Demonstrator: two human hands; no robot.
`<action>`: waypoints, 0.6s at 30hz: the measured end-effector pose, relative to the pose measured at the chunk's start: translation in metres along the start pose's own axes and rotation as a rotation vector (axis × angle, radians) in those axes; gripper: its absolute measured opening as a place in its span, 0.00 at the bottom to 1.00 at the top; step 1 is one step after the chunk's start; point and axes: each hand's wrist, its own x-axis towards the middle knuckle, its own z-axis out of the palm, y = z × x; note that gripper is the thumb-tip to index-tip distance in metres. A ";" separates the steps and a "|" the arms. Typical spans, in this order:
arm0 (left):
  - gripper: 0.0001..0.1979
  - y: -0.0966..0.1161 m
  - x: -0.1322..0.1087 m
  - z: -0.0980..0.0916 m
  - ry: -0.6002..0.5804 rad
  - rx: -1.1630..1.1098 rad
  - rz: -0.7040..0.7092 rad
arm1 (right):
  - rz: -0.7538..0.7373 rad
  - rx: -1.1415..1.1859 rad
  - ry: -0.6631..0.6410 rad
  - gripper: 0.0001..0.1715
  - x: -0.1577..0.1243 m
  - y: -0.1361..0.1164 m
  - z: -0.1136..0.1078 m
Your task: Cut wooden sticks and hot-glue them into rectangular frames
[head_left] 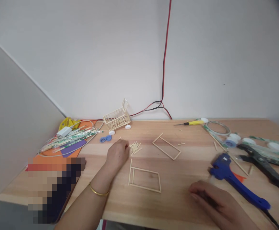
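My left hand (117, 154) rests on the wooden table with its fingers curled at the left edge of a pile of short sticks (135, 147); its fingertips are mostly hidden. Below the pile lies a rectangular stick frame (144, 188) with an extra stick inside its left end. A second stick frame (164, 150) lies tilted farther back. My right hand (210, 201) is low on the right, fingers bent together, beside a blue glue gun (235, 182); whatever is between its fingers cannot be made out.
A small stick cart (117, 119) with white wheels stands at the back, near blue caps (105, 138). Wrapped sticks (69, 139) and cables lie left. At right are black pliers (266, 166), a yellow-handled screwdriver (193, 122), a coil (218, 127) and white caps (275, 146).
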 end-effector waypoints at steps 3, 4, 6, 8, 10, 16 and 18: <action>0.05 0.000 -0.001 0.000 0.007 0.038 -0.010 | -0.013 -0.013 -0.004 0.12 0.001 0.001 0.000; 0.05 0.000 -0.001 0.000 0.014 0.047 -0.005 | -0.017 -0.020 0.000 0.12 0.001 0.002 0.000; 0.05 0.000 -0.001 0.002 0.022 0.058 0.007 | -0.022 -0.032 0.003 0.11 0.001 0.002 0.001; 0.06 -0.001 0.000 0.003 0.030 0.057 0.009 | -0.026 -0.045 0.005 0.11 0.001 0.003 0.001; 0.06 0.000 0.000 0.004 0.023 0.058 -0.006 | -0.029 -0.061 0.006 0.11 0.001 0.005 0.001; 0.08 0.000 0.001 0.006 -0.027 0.059 -0.027 | -0.038 -0.103 0.065 0.12 0.005 0.004 0.001; 0.08 -0.002 0.001 0.008 -0.026 0.047 -0.021 | -0.042 -0.127 0.075 0.13 0.009 -0.003 0.001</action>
